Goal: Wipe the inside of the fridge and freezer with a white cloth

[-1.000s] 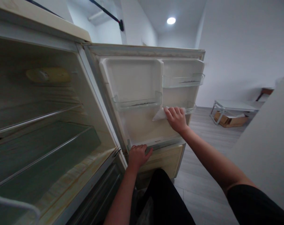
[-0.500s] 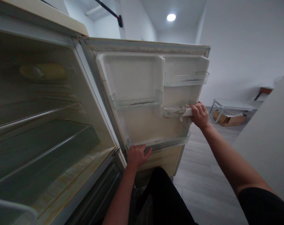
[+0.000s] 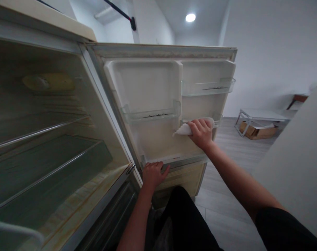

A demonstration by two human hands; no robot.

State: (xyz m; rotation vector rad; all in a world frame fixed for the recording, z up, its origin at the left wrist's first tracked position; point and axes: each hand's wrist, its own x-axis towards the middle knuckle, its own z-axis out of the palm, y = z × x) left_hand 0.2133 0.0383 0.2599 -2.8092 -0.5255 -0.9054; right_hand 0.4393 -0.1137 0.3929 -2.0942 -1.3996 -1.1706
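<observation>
White cloth sits bunched under the right hand, pressed against the inner liner of the open fridge door, just below the small clear rack on the door's right side. Right fingers are curled over the cloth, gripping it, a pointed corner sticking out to the left. Left hand clamps the door's bottom shelf rail — fingers wrapped over the edge, thumb out to the right — bracing the door.

Upper door has two more clear racks: wide one on the left, narrow one higher on the right. Fridge cavity to the left shows bare shelves and a yellowed, stained floor lip. Behind the door: grey plank floor, a low white table with a cardboard box under it, ceiling light on.

Judgement on the wiping: keep the palm flat so more cloth touches the liner, not just the wad; work in overlapping strokes under the rack and into the corner where rack meets wall — grime probably collects there. The left-hand brace matters, since pressure on the liner would swing the door otherwise. Refold to a clean face if the cloth looks soiled; can't tell from here whether it's damp.
</observation>
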